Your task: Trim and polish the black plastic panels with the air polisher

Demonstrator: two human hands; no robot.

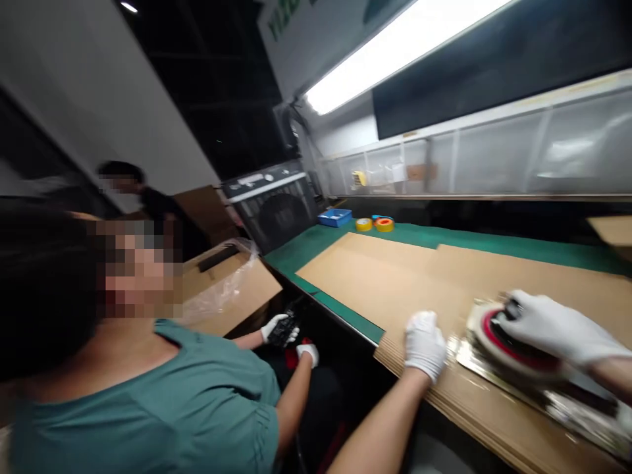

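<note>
Fingers [526, 306] on sander [498, 345], cardboard [395, 283] lengthwise along bench [518, 249]

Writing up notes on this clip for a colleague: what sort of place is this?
Probably a factory workshop or production line. A long bench with a green bench mat carries large cardboard sheets and rolls of tape, and a seated co-worker wears white gloves.

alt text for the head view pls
A gloved right hand presses a round tool with a red ring onto a gold foil sheet on stacked cardboard, the gloved left hand on its edge. A co-worker in a green top nearby holds something dark.
</note>
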